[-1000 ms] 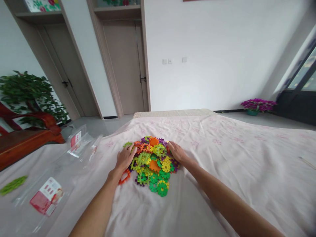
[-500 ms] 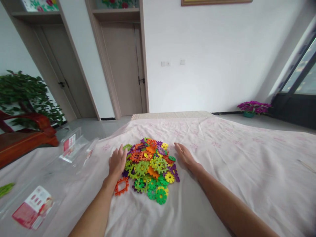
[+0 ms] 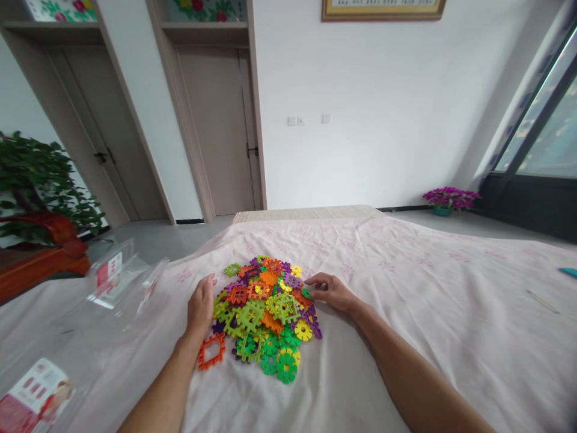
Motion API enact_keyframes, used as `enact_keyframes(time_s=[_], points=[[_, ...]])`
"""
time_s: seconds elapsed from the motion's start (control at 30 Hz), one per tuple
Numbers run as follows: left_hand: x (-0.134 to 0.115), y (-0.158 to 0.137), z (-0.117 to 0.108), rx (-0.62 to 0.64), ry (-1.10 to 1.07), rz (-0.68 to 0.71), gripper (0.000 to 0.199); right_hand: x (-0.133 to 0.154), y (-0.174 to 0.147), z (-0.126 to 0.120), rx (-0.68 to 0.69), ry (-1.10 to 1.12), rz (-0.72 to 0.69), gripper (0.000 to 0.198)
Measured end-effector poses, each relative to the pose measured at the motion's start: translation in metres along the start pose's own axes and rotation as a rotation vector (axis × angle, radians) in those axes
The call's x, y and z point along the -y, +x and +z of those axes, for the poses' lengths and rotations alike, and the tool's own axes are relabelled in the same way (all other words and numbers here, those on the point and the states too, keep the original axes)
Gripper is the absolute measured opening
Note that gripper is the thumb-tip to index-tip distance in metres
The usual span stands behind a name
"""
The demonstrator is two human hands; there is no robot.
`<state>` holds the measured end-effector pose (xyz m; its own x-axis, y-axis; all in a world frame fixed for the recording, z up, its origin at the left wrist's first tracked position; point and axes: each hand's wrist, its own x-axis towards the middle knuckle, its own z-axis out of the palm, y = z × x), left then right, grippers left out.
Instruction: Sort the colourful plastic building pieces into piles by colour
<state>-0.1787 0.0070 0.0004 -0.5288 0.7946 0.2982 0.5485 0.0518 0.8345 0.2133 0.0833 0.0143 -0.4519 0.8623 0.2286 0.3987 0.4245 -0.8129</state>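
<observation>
Pile of plastic pieces [image 3: 252,314] sits around centre frame, slightly low, on pale cloth [image 3: 406,355]. Mixed green, orange, yellow and purple; notched squares and discs, overlapping. Left hand [image 3: 201,307] just beside the pile's left side, fingers fairly straight and loosely spread, holding nothing. Right hand [image 3: 332,292] at the pile's right edge, fingers bent, thumb and fingertips close together by a small green disc [image 3: 306,293]; cannot tell if it grips the disc. Orange square frame [image 3: 202,355] lies flat at the pile's lower left, near the left wrist. Larger green disc [image 3: 289,373] at the pile's bottom edge. Clear plastic packaging [image 3: 144,282] with red-and-white labels, left and lower left of frame. Thin stick [image 3: 543,302], far right.
</observation>
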Motion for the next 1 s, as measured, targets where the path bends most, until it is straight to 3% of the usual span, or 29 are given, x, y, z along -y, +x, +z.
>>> enact_keyframes(time_s=[0.2,0.33,0.5,0.57,0.77,1.0], points=[[-0.001,-0.004,0.001,0.107,0.107,0.006,0.046,0.001,0.002,0.001,0.059,-0.244,-0.147,0.034],[-0.004,-0.005,0.002,0.130,0.157,0.009,0.044,-0.003,0.000,0.004,-0.020,-0.214,-0.045,0.027],[-0.007,-0.006,0.001,0.134,0.177,0.019,0.042,-0.011,0.003,0.007,-0.081,0.045,0.064,0.019],[-0.008,-0.007,0.001,0.141,0.193,0.021,0.041,-0.012,0.004,0.004,-0.163,0.099,0.078,0.020],[-0.007,-0.005,0.001,0.147,0.228,0.022,0.042,-0.023,-0.002,-0.031,-0.428,-0.156,0.198,0.022],[-0.006,-0.004,0.002,0.157,0.271,0.044,0.042,-0.044,-0.007,-0.054,-0.435,-0.257,0.265,0.026]])
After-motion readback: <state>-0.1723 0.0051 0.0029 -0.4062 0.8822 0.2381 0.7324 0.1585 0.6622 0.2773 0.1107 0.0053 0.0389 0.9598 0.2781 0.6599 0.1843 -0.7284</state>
